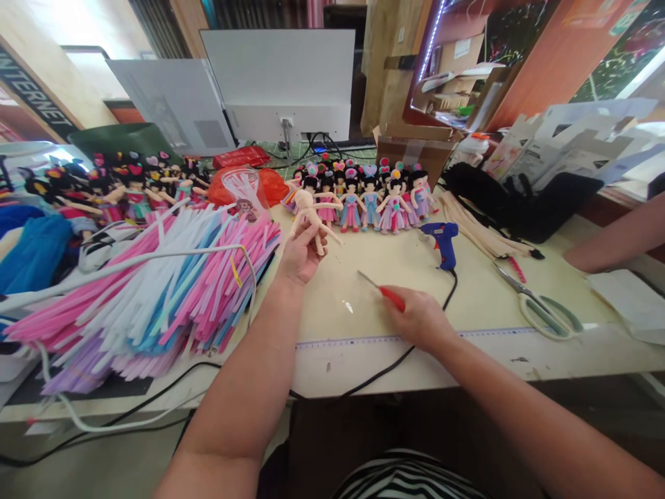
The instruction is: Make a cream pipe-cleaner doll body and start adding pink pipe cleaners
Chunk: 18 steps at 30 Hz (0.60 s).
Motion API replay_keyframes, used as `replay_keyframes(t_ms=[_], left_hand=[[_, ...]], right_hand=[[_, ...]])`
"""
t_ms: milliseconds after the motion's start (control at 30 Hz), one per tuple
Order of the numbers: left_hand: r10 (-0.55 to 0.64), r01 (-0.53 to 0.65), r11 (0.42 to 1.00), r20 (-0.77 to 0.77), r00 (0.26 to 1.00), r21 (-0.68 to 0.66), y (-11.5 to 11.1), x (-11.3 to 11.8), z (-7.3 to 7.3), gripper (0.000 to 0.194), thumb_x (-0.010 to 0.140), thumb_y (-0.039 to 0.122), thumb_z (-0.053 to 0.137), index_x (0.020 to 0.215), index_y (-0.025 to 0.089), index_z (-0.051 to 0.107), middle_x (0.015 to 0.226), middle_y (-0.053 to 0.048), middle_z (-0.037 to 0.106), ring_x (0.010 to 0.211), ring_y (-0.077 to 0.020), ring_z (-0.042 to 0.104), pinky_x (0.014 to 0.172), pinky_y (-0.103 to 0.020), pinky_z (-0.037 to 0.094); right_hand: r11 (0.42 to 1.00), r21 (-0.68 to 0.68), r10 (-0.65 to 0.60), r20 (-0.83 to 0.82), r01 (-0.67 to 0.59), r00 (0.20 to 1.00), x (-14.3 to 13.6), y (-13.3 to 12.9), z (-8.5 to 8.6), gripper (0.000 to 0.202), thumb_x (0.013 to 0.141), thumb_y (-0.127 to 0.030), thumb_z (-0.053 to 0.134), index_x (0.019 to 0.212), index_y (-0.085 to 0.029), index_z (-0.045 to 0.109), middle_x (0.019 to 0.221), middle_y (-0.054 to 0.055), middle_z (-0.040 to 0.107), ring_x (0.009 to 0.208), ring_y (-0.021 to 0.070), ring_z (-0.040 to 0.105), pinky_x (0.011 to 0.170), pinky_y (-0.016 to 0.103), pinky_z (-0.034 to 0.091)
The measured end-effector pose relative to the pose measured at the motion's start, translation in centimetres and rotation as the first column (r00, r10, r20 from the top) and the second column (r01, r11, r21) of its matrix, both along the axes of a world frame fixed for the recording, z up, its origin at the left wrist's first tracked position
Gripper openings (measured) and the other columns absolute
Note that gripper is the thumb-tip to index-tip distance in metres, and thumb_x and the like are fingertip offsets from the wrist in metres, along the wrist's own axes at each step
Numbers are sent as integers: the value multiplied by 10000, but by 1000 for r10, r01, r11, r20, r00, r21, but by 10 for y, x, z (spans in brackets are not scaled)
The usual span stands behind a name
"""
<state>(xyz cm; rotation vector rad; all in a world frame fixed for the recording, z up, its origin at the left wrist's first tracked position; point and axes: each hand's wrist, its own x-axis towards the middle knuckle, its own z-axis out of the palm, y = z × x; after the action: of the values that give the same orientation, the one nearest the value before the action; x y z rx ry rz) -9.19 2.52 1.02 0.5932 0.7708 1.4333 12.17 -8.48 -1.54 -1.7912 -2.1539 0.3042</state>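
Note:
In my left hand [304, 255] is a bare beige doll body [304, 202] of fuzzy pipe cleaner, with a round head and thin limbs. The fingers pinch its lower part, and it is held up in front of the finished dolls [370, 201]. My right hand [420, 317] is wrapped round a red-handled tool [393, 298] with a slim metal tip; its exact kind is not clear. That tip points left toward my left hand, apart from the doll body. Beyond my right hand lies a blue glue gun [445, 242] with a black cord.
Bundles of pink, white, blue and purple pipe cleaners [156, 298] fill the left side. Scissors [545, 312] and beige pipe cleaners [481, 229] lie at right. A ruler strip [358, 340] runs along the front. Another person's arm [613, 235] reaches in from the right.

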Motion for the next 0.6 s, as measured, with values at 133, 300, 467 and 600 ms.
replay_keyframes(t_ms=[133, 300, 467, 600], left_hand=[[-6, 6, 1000, -5, 1000, -4, 0, 0, -1, 97, 786, 164, 703, 823, 192, 618, 610, 54, 627, 492, -70, 562, 480, -198, 431], [3, -3, 1000, -12, 1000, 6, 0, 0, -1, 107, 785, 175, 712, 826, 199, 615, 617, 55, 628, 498, -69, 565, 478, -195, 430], [4, -5, 1000, -42, 999, -12, 0, 0, -1, 125, 779, 194, 733, 812, 201, 612, 617, 59, 625, 492, -67, 559, 483, -193, 424], [23, -23, 1000, -42, 999, -5, 0, -2, 0, 132, 775, 198, 740, 799, 197, 611, 611, 62, 619, 491, -61, 555, 489, -194, 422]], right_hand=[[981, 2, 192, -35, -192, 981, 5, -11, -3, 321, 892, -274, 513, 1128, -265, 730, 1042, 52, 773, 919, 224, 717, 824, 313, 540], [997, 37, -65, -51, 67, 997, 21, -8, -3, 331, 891, -303, 491, 1083, -243, 754, 988, 75, 782, 891, 267, 724, 813, 379, 560], [981, 0, 195, -86, -195, 977, 13, -24, -5, 342, 900, -298, 491, 1140, -251, 730, 1012, 64, 776, 886, 230, 728, 817, 335, 565], [998, 60, -32, -71, 37, 997, 29, -21, -5, 338, 895, -310, 487, 1082, -225, 754, 1046, 89, 774, 936, 280, 727, 843, 401, 570]])
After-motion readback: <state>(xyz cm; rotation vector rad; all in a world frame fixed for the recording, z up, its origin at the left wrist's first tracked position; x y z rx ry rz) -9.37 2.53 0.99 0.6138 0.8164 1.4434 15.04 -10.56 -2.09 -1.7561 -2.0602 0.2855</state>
